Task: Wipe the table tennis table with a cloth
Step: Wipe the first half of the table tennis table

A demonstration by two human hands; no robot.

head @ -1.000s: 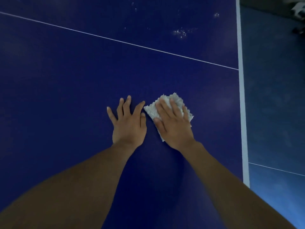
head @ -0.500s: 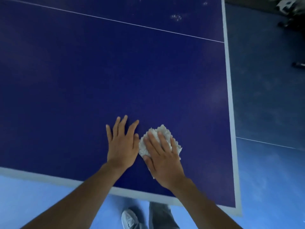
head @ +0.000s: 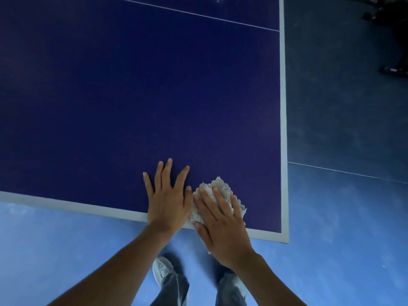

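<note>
The floor (head: 335, 219) is blue and smooth. In its near part it is a light, bright blue, with some pale scuff marks (head: 331, 230) on it. Farther away on the right the floor is much darker, a dull grey-blue. A thin white line (head: 346, 172) runs across the floor between these two parts. In the far right corner stand some dark objects (head: 394, 68); what they are cannot be told. The light is dim.
</note>
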